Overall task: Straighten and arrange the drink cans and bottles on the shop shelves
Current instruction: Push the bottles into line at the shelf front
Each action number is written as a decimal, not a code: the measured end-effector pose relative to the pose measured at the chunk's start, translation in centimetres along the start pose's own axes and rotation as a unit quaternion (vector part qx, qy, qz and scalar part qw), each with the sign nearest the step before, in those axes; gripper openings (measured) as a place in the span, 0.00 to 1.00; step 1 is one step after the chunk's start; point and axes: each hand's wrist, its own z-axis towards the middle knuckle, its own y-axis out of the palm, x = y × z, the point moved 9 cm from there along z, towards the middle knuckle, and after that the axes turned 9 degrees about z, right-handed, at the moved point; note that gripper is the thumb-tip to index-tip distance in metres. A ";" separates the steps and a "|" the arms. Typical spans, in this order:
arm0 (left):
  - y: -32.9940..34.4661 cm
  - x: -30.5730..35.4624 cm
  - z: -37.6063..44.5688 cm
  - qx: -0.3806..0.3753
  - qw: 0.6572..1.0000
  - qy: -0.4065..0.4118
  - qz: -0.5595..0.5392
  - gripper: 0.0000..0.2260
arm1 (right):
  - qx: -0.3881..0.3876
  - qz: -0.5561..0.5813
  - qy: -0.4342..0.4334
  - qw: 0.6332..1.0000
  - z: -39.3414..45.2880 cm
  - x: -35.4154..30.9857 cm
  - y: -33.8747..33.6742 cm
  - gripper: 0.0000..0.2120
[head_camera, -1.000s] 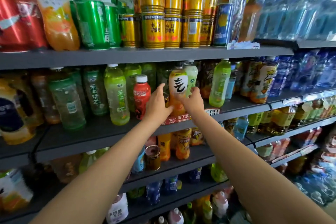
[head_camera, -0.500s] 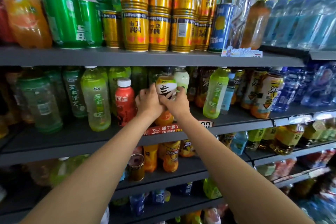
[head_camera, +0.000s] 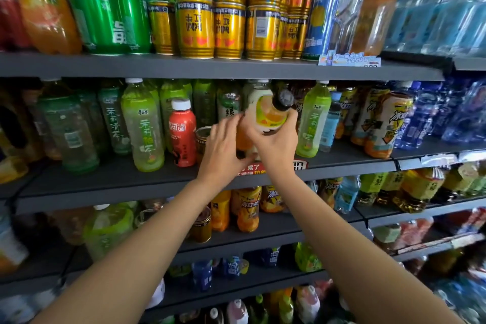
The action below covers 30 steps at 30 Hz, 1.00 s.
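The right hand (head_camera: 276, 144) holds a tilted orange plastic bottle with a black cap (head_camera: 269, 116); the left hand (head_camera: 223, 150), fingers spread, touches its side

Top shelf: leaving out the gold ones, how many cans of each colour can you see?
Green cans: 2
Blue can: 1
Total: 3
The red container at the far left edge is too cropped to tell if it is a can, so it is not counted.
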 end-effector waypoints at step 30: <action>-22.1 -38.7 -32.5 -0.127 0.901 -0.411 -0.057 0.26 | -0.497 -0.190 0.110 0.839 -36.5 0.7 41.1 0.42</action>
